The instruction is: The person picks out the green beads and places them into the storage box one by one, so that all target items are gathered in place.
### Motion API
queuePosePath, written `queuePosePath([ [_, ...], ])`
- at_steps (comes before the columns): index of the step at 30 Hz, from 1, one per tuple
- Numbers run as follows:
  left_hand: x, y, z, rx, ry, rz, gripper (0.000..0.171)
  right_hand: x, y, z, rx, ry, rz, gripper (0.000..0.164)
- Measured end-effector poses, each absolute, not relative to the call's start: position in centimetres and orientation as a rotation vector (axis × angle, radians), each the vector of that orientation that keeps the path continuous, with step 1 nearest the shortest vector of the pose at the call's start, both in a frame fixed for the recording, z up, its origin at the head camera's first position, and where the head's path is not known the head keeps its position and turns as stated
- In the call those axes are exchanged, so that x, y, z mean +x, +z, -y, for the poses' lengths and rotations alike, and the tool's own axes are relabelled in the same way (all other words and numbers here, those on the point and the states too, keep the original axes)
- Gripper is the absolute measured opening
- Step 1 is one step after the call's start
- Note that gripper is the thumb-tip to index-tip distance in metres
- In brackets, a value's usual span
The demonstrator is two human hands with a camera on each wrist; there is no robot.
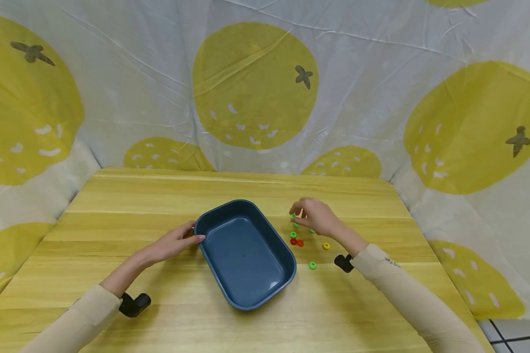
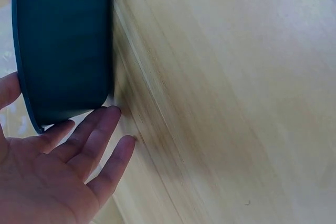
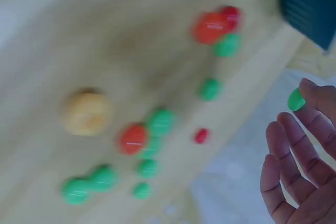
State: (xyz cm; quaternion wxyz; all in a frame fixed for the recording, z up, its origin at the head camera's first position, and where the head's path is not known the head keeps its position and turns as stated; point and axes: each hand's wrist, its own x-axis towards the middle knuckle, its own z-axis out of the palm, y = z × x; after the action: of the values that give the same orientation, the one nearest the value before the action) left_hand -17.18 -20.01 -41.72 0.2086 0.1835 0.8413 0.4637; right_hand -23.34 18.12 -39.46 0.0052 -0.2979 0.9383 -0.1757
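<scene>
A dark blue rectangular plastic tub (image 1: 243,260) stands at an angle on the table, with nothing inside. My left hand (image 1: 174,243) grips its far left corner, thumb over the rim; in the left wrist view the fingers (image 2: 97,137) lie against the outside wall. To the right of the tub, my right hand (image 1: 318,215) pinches a small green ring (image 3: 296,99) between thumb and forefinger, above the table. Below it lie scattered green rings (image 1: 293,235), red rings (image 1: 300,243) and a yellow ring (image 1: 326,246). The hand hides some of them in the head view.
The wooden table (image 1: 185,318) runs back to a hanging cloth (image 1: 353,108) printed with yellow fruit, which also covers both sides. A lone green ring (image 1: 312,265) lies nearer the front, close to the tub's right side. Each wrist carries a black camera (image 1: 134,305).
</scene>
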Motion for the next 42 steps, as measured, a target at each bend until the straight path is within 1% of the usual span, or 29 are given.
queuePosePath([
  [5, -17.2, -41.7, 20.1, 0.518, 1.276, -2.376, 0.058, -23.6, -35.7, -14.2, -1.001, -0.610, -2.895, 0.020],
  [9, -17.2, -41.7, 20.1, 0.513, 1.269, -2.394, 0.057, -23.5, -34.4, -9.9, -1.106, -0.603, -2.837, 0.021],
  [11, -17.2, -41.7, 20.0, 0.507, 1.271, -2.390, 0.058, -23.4, -34.7, -7.7, -1.166, -0.585, -2.804, 0.021],
  [15, -17.4, -41.8, 19.9, 0.500, 1.283, -2.374, 0.058, -23.2, -36.6, -3.9, -1.206, -0.420, -2.761, 0.018],
  [20, -17.4, -41.8, 19.8, 0.500, 1.292, -2.354, 0.058, -23.1, -39.1, -0.9, -1.189, -0.207, -2.718, 0.014],
  [26, -17.2, -41.7, 20.0, 0.487, 1.301, -2.355, 0.057, -23.3, -41.1, 0.6, -1.195, -0.166, -2.725, 0.010],
  [31, -17.1, -41.8, 20.0, 0.494, 1.304, -2.362, 0.056, -23.2, -41.9, 0.5, -1.194, -0.166, -2.714, 0.011],
  [37, -17.2, -41.8, 20.1, 0.492, 1.300, -2.368, 0.057, -23.3, -41.8, 0.0, -1.171, -0.199, -2.740, 0.017],
  [40, -17.2, -41.9, 20.0, 0.470, 1.297, -2.373, 0.058, -23.4, -41.7, -0.3, -1.125, -0.336, -2.756, 0.019],
  [42, -17.2, -41.9, 19.9, 0.466, 1.292, -2.381, 0.058, -23.5, -41.8, -0.6, -1.060, -0.577, -2.726, 0.019],
])
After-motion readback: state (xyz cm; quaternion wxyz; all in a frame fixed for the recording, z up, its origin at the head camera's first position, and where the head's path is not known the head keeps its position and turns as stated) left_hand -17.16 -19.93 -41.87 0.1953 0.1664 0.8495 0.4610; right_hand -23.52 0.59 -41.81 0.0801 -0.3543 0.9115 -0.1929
